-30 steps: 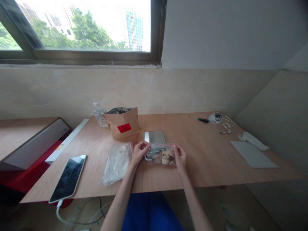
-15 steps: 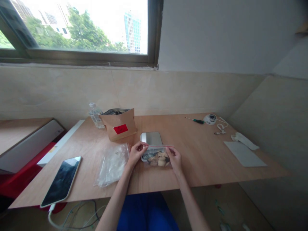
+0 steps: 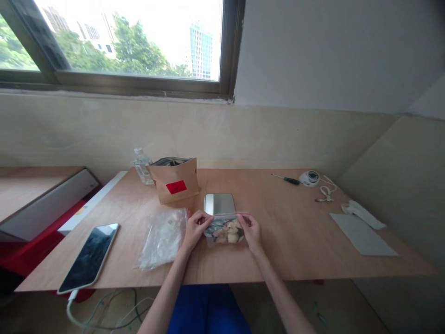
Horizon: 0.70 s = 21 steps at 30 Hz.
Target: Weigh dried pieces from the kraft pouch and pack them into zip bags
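Observation:
A small clear zip bag (image 3: pixel 225 231) with a red-edged seal holds pale chunks and some dark pieces. My left hand (image 3: pixel 197 229) and my right hand (image 3: pixel 251 232) pinch its top corners, just above the table. The bag sits in front of a flat metal kitchen scale (image 3: pixel 219 204), its upper edge overlapping the scale's near side. Part of the bag's top is hidden by my fingers. Left of my left hand lies a crumpled clear plastic bag (image 3: pixel 162 240).
A kraft pouch (image 3: pixel 174 181) with a red label stands behind the plastic bag, with a water bottle (image 3: pixel 142 166) beyond it. A phone (image 3: pixel 88 258) lies at the left. A screwdriver (image 3: pixel 287 179), a white cable, and a grey sheet (image 3: pixel 363 235) lie on the right of the wooden table (image 3: pixel 295 218).
My hands have moved slightly closer together along the bag's top edge. The bag's seal no longer stands up as a separate strip. The whole view has shifted a little with my head.

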Available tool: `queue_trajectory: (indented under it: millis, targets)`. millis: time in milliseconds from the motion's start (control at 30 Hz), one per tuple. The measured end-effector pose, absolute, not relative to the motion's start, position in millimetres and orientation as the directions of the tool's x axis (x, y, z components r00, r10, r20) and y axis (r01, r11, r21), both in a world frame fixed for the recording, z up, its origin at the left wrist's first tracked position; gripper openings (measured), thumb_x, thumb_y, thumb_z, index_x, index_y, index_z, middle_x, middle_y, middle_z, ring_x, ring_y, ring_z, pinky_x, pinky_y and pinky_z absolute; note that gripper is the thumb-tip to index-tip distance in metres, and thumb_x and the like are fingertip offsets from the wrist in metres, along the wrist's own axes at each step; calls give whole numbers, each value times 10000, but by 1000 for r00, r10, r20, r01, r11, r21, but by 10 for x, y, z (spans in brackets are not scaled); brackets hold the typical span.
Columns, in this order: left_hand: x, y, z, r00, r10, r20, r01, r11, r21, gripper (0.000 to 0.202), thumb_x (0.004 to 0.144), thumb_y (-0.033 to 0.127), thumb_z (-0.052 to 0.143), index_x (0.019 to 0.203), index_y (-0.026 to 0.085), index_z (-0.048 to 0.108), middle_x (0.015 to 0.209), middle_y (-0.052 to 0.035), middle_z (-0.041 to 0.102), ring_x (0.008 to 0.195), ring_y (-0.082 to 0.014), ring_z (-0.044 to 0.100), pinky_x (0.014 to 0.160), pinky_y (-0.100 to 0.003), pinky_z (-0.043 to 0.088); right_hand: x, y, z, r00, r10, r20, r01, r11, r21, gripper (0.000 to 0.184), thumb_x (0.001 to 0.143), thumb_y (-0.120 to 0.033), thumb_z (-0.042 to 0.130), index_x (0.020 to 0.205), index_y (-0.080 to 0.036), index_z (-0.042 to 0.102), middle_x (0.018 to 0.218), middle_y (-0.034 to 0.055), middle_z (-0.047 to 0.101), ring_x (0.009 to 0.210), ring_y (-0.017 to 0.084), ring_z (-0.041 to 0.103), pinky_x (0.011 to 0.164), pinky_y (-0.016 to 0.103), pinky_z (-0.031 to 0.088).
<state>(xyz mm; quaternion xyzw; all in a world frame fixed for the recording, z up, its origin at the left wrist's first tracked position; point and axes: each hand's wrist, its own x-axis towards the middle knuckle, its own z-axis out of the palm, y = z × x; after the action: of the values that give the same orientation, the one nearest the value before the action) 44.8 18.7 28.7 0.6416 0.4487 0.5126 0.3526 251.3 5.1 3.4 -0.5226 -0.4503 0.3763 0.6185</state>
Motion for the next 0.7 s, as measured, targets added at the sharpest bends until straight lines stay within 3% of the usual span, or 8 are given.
queue_trajectory:
  millis: [233,467,700]
  targets:
    - [474,188,287,51,943,329,225,-332,916,229,771,389,627,719,167,657,707,-10,598,611,-119,480,546,-235,334,2490,-20,86,357,924,135,15,139,-990,324,730,-464,639,822,-154,653,775,69,702,730,193,650,674,296,514]
    - [477,162,303,133,948,288,197,-310,930,218,771,381,635,797,177,705,796,-43,645,747,-163,567,636,-248,389,2483,-39,121,249,964,93,-3,96,-995,330,723,-459,647,822,-145,678,783,74,708,738,199,655,668,299,517]
    - [489,146,319,156,939,306,191,-333,924,205,773,366,638,816,178,706,829,-53,643,766,-166,573,662,-254,400,2457,-21,93,288,949,129,29,126,-992,307,685,-430,683,804,-147,675,764,72,704,710,192,655,648,297,528]
